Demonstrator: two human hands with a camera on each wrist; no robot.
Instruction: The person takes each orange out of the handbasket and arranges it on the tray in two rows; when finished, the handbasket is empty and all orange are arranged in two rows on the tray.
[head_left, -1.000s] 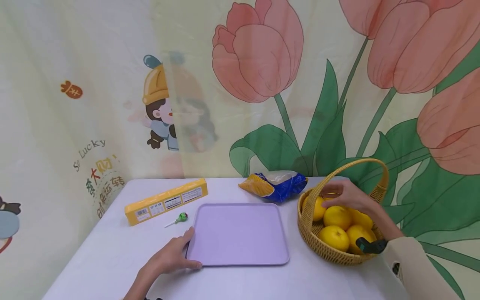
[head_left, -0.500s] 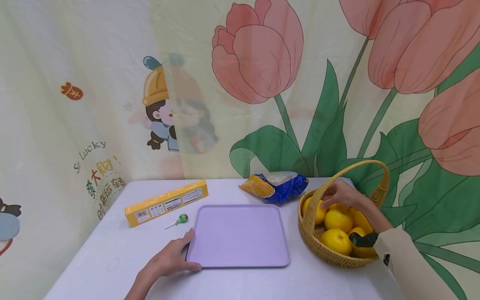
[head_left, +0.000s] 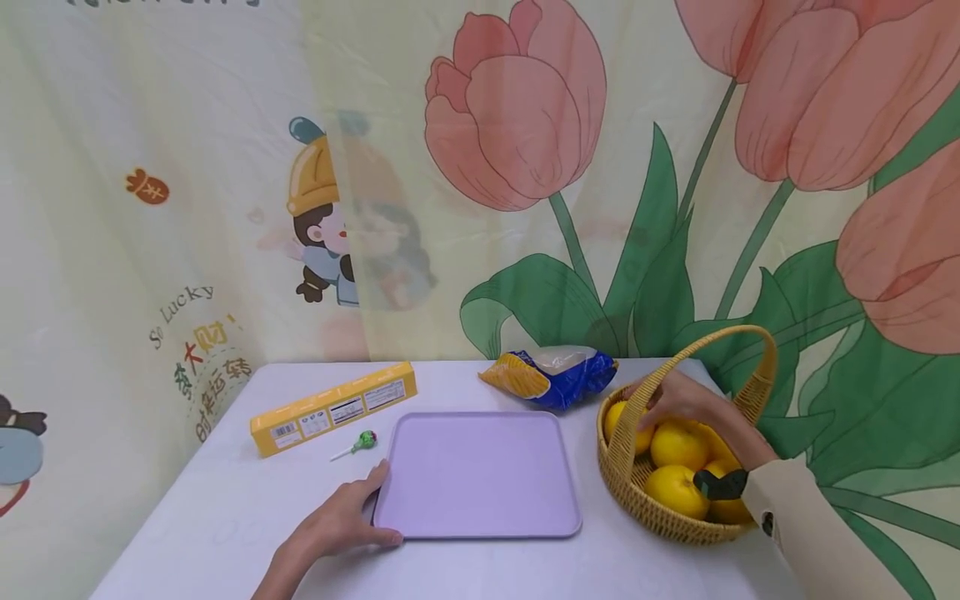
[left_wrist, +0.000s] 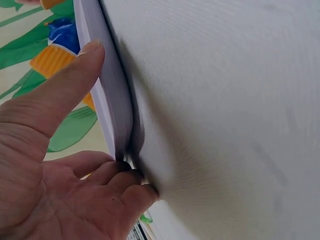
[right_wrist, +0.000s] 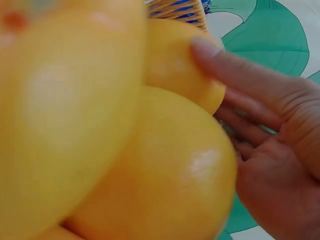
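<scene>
My right hand [head_left: 684,402] reaches under the handle of a wicker basket [head_left: 637,510]. Its thumb lies on an orange [right_wrist: 175,55] at the basket's far left, with the other fingers round the far side, partly hidden. Several more oranges [head_left: 677,490] fill the basket, and one looms large and close in the right wrist view. Over at the tray's near left corner, my left hand [head_left: 337,518] holds the lilac tray [head_left: 480,475], thumb on the front edge and fingers along the left side. The tray lies flat and bare.
Left of the tray lies a lollipop [head_left: 364,440] with a green wrapper. Behind it a long yellow box [head_left: 333,408] sits at a slant. A blue and yellow bag [head_left: 553,375] lies at the table's back, near the printed curtain [head_left: 525,275].
My right hand has sunk lower into the basket, its fingers closing round the far-left orange. The left hand and the tray stay in place.
</scene>
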